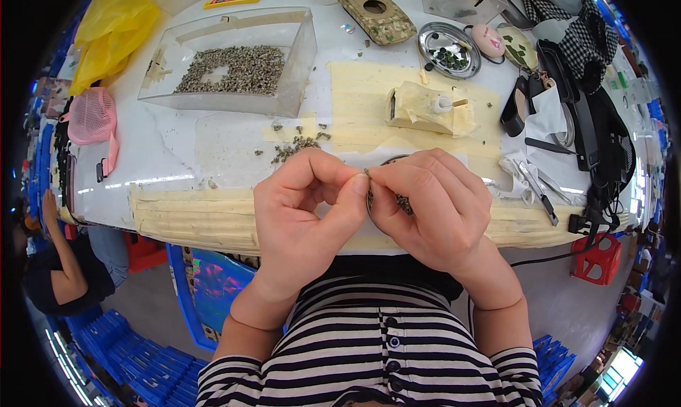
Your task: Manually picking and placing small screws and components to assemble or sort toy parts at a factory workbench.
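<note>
My left hand [306, 212] and my right hand [431, 207] meet fingertip to fingertip above the near part of the table. Both are closed in a pinch around a tiny greyish piece [367, 171], too small to name. Under my right hand is a round metal dish [376, 219] with small brownish-grey parts in it, mostly hidden by the fingers. Just beyond my left hand lies a loose pile of similar small parts [296, 147]. Farther left, a clear plastic box [287, 102] holds a heap of the same parts.
A tape-covered block [423, 109] with a white nozzle stands beyond my right hand. Behind it are a metal plate [474, 68] of dark green pieces and a camouflage-patterned case [374, 13]. Tweezers [539, 191] lie at right, a pink mesh basket [92, 116] at left. Another person [67, 272] sits at left.
</note>
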`<state>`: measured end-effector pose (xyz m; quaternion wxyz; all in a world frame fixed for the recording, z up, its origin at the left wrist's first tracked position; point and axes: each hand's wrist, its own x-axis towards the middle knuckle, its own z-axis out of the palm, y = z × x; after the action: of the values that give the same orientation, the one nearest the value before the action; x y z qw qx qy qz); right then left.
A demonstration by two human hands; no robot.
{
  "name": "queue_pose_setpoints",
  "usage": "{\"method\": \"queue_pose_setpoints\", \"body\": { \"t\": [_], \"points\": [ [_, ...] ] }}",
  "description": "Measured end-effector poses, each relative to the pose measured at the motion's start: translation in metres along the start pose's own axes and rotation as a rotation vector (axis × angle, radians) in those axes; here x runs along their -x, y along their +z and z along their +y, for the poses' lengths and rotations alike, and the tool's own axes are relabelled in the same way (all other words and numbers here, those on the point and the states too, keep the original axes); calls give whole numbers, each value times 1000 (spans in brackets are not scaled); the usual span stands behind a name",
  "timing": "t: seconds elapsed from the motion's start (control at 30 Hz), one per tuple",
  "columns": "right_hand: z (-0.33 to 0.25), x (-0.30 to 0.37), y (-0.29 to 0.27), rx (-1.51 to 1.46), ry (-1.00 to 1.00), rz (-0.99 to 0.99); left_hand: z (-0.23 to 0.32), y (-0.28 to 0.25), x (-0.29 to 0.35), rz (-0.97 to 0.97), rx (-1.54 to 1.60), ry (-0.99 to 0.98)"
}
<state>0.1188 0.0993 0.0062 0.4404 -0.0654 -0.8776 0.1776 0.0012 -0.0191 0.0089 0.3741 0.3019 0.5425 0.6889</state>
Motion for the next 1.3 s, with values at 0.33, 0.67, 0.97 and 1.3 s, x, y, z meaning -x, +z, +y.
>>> {"method": "queue_pose_setpoints", "body": {
  "t": [0.33,0.67,0.97,1.3],
  "points": [
    [3,1,0,-18,5,-22,-3,-3,-2,26,-199,112],
    [-4,-1,1,-68,79,48,-13,5,2,59,-139,238],
    [-5,-2,0,-116,116,64,-13,6,1,48,-171,289],
    [3,4,2,25,-34,-37,8,-4,-3,25,-83,-51]
  ]
}}
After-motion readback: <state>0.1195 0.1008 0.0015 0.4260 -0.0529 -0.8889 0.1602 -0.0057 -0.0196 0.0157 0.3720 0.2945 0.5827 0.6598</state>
